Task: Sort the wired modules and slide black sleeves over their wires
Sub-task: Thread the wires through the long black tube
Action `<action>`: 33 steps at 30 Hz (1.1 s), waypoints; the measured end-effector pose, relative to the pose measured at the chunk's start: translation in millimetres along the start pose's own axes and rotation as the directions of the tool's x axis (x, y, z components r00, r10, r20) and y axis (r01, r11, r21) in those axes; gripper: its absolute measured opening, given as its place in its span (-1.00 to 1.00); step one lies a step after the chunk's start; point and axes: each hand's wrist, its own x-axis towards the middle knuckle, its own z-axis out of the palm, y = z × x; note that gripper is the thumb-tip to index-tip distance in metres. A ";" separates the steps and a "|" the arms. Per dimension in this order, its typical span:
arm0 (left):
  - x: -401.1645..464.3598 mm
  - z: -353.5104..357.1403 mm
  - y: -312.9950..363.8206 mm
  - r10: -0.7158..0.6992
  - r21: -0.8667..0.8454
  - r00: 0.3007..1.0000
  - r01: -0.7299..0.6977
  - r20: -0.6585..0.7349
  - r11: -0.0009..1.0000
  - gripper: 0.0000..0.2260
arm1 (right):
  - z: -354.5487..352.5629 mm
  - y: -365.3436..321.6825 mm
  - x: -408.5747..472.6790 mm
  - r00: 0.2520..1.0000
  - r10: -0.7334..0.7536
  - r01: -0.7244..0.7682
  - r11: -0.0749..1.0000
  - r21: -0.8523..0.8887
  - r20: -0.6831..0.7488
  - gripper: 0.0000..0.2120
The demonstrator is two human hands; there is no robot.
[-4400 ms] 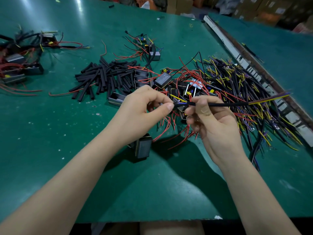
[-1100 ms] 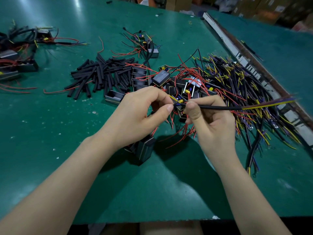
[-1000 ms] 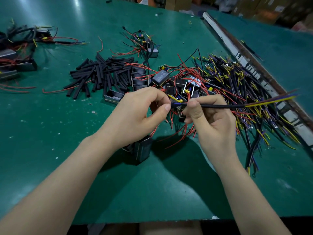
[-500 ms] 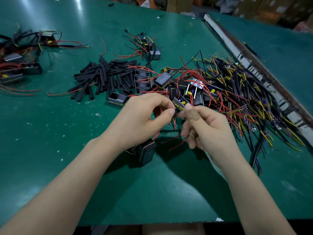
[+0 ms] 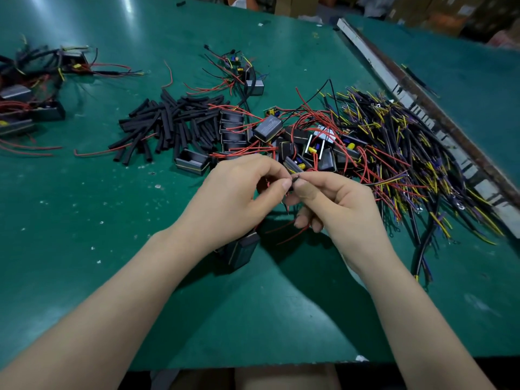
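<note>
While your left hand (image 5: 242, 192) pinches the red wires and your right hand (image 5: 332, 201) pinches the black sleeve (image 5: 295, 178), fingertips nearly touching above the tabletop (image 5: 84, 220), the sleeve's axis runs left-right toward the wires.

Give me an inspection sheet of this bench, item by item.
Surface: green mat with pale specks.
Job's things: black sleeves heaped left of centre; wired modules piled beside them; one module under the left wrist.
Clutter: loose red wire by the sleeves.
Grippers: left hand and right hand both pinch a small dark piece at their fingertips.
Cables: black, yellow and purple wire bundle at right; another module group far left.
Surroundings: metal rail along the right edge; boxes behind, blurred.
</note>
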 end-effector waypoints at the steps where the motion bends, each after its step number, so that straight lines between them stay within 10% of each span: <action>1: 0.0 0.0 -0.3 -0.008 -0.002 1.000 0.008 -0.012 1.000 -0.90 | -0.1 -0.7 -0.5 1.000 0.004 -0.004 1.000 0.018 0.007 -0.86; 10: -0.6 1.7 2.5 -0.044 0.036 0.999 0.044 -0.005 0.998 -0.86 | 4.0 0.4 -2.2 0.999 -0.001 0.001 1.000 -0.001 -0.034 -0.89; 19: -1.0 -0.1 3.4 -0.081 0.084 0.989 0.071 0.122 0.994 -0.82 | 6.6 10.9 -2.9 0.983 -0.166 0.115 0.889 -0.444 -0.076 -0.90; 25: 0.6 -1.8 0.3 -0.019 0.023 0.990 0.016 0.140 1.000 -0.82 | -3.9 7.9 -1.4 0.986 -0.166 0.163 0.968 -0.190 0.000 -0.91; 33: 0.6 -1.2 -1.6 0.004 -0.018 0.981 0.000 0.192 1.000 -0.91 | -3.3 9.8 0.0 0.944 -0.331 0.283 0.812 -0.511 -0.003 -0.88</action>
